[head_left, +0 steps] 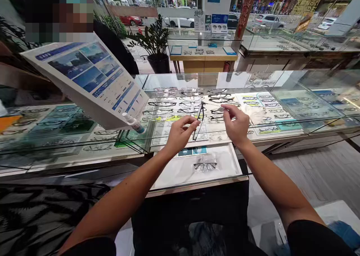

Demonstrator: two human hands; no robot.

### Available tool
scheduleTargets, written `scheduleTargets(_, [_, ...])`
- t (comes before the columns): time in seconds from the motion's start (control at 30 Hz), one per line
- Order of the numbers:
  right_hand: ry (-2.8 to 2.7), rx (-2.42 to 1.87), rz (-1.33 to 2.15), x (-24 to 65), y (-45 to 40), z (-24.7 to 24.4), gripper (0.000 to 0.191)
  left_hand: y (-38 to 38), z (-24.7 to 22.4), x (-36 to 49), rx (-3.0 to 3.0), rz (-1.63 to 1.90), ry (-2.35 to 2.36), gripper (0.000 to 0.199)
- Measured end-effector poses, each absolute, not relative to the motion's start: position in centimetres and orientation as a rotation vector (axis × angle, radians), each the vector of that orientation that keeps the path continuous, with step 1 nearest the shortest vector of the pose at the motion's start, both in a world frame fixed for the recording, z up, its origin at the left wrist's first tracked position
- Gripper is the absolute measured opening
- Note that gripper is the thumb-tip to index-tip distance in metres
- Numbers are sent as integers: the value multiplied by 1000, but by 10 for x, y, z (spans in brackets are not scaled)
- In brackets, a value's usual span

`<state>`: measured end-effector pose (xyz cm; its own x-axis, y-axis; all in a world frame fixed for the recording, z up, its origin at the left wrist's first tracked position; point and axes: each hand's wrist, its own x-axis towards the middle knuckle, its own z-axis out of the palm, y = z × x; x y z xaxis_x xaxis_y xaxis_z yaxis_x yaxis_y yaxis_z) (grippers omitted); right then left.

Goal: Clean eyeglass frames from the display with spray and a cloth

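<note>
Left hand (182, 133), head view: clamped on a thin black eyeglass frame (202, 109), above the clear glass surface (197, 78), towards its front edge.
Right hand (236, 123): apart from the left, fingers curled; cannot tell whether gripping anything.

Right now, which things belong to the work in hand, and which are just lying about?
In use:
dark-framed glasses
left hand, holding them
right hand, beside them

Probably unused:
small bottle
printed sign
potted plant
lower glasses in tray
</note>
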<state>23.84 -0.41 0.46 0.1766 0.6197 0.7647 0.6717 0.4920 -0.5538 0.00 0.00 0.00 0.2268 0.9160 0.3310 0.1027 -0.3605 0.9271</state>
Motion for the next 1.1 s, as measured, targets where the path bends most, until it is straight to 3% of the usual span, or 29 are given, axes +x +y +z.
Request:
scheduleTargets(0.17, [-1515,-1096,-3,230,-9,9,19,0,-2,2,1651,1226,991,33])
scheduleTargets(0.37, [-1654,-1057,-41,212,-16,0,58,-7,-1,9,1604,1264,969,31])
scheduleTargets(0.47, [-1679,-1073,-75,208,-16,-3,67,-10,-1,11,1618,1278,949,30])
scheduleTargets(0.73, [-1726,-1086,-71,209,-17,-2,62,-13,-3,16,1592,1305,968,31])
scheduleTargets(1.1, [-1818,-1058,-118,212,-13,-3,74,-11,-4,16,1474,1369,924,33])
